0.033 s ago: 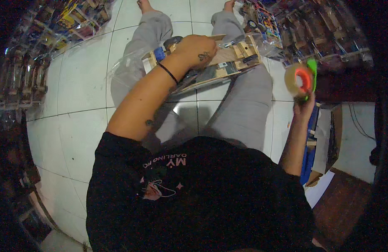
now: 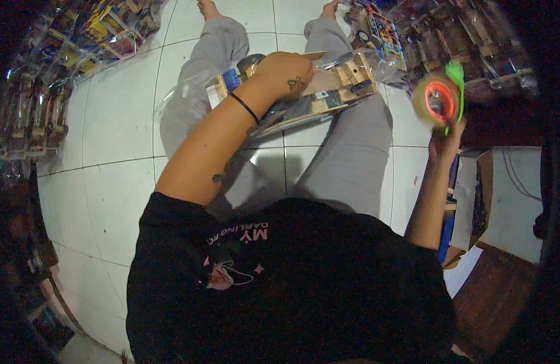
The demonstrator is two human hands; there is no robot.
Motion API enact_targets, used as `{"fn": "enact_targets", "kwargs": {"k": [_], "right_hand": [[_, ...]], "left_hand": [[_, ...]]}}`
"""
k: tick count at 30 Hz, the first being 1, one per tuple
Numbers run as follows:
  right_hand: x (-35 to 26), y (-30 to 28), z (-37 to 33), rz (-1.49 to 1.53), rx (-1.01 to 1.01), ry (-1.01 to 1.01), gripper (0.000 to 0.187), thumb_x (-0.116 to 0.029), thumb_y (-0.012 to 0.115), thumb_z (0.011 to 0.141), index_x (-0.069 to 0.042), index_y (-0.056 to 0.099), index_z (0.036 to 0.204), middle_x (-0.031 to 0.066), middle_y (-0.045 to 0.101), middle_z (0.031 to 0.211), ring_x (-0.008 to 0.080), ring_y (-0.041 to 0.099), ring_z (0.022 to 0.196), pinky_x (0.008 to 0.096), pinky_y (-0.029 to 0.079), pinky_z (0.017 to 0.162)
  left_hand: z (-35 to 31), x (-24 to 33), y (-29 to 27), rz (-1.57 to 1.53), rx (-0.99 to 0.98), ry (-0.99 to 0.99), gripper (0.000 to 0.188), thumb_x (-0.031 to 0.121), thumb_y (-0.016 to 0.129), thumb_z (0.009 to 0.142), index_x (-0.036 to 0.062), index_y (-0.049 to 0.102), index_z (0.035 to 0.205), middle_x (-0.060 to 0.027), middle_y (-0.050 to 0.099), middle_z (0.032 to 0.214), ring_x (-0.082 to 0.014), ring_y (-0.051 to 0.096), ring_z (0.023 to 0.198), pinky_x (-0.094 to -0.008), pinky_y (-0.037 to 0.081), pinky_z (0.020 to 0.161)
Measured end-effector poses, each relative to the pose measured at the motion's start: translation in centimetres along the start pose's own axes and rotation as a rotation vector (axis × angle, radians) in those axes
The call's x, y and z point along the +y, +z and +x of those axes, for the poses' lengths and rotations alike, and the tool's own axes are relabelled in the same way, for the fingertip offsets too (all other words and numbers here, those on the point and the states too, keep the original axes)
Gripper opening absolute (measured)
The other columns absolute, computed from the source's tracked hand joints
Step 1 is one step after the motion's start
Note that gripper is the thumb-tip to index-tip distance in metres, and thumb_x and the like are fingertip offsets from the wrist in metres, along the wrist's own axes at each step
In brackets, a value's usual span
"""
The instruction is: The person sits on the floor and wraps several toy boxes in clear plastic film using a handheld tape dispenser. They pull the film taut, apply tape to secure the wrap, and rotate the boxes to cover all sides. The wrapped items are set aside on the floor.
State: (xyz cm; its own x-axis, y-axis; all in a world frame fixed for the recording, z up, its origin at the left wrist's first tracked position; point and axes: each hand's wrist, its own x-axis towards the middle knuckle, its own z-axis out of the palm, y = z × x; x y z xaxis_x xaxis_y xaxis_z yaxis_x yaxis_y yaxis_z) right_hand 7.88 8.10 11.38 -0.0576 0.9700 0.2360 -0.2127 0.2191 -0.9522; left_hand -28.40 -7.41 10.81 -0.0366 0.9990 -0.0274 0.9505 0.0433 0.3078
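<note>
The right hand grips a green tape dispenser, raised right of the legs. The left hand covers part of a wooden toy across them; its fingertips' hold is hidden. The left forearm and clear plastic partly block the toy. Wrapped toys crowd both sides.

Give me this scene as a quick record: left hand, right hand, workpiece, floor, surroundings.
Left hand: curled over the workpiece; fingertips hidden
Right hand: gripping a green tape dispenser, raised out to the right
Tape roll: orange core
Workpiece: wooden model in clear plastic, across the legs
Floor: white tiles
Surroundings: wrapped wooden models at upper left and upper right
</note>
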Motion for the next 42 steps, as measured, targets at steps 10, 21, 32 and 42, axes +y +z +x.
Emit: {"fn": "enact_targets", "kwargs": {"k": [10, 21, 32, 42], "right_hand": [[-2.5, 30.0, 3.9, -1.197, -0.929, -0.217, 0.042, -0.028, 0.068, 0.072, -0.002, 0.067, 0.105, 0.0139, 0.066, 0.099, 0.0241, 0.063, 0.093, 0.0345, 0.048, 0.084], [0.1, 37.3, 8.6, -1.524, -1.515, -0.085, 0.037, -0.025, 0.067, 0.068, 0.001, 0.07, 0.094, 0.0116, 0.069, 0.084, 0.0207, 0.063, 0.072, 0.0345, 0.05, 0.071], [-4.2, 21.5, -1.3, -1.199, -0.874, -0.434, 0.044, -0.031, 0.074, 0.07, -0.006, 0.068, 0.106, 0.0174, 0.063, 0.111, 0.0292, 0.061, 0.102, 0.0374, 0.046, 0.092], [-5.1, 10.5, -16.2, -1.089, -0.622, -0.373, 0.045, -0.017, 0.071, 0.069, -0.005, 0.064, 0.112, 0.0166, 0.055, 0.1, 0.0307, 0.059, 0.094, 0.0371, 0.049, 0.083]], "left_hand": [[0.5, -0.3, 0.3, -0.032, 0.042, -0.019, 0.022, 0.018, 0.054, 0.083, 0.0033, 0.069, 0.084, -0.0177, 0.069, 0.086, -0.0331, 0.067, 0.08, -0.0431, 0.053, 0.071], [0.8, -0.7, 0.6, -0.076, 0.039, 0.005, 0.021, 0.017, 0.054, 0.08, 0.0035, 0.07, 0.083, -0.017, 0.069, 0.087, -0.0327, 0.067, 0.08, -0.0426, 0.053, 0.07], [1.6, -1.8, 0.8, -0.212, -0.013, 0.0, 0.028, 0.021, 0.052, 0.082, 0.0017, 0.069, 0.092, -0.0191, 0.068, 0.093, -0.0348, 0.067, 0.087, -0.0443, 0.053, 0.075], [2.6, -2.6, 1.7, -0.194, -0.006, 0.054, 0.033, 0.028, 0.054, 0.08, -0.0003, 0.068, 0.092, -0.0221, 0.066, 0.095, -0.0359, 0.066, 0.087, -0.044, 0.052, 0.073]]}}
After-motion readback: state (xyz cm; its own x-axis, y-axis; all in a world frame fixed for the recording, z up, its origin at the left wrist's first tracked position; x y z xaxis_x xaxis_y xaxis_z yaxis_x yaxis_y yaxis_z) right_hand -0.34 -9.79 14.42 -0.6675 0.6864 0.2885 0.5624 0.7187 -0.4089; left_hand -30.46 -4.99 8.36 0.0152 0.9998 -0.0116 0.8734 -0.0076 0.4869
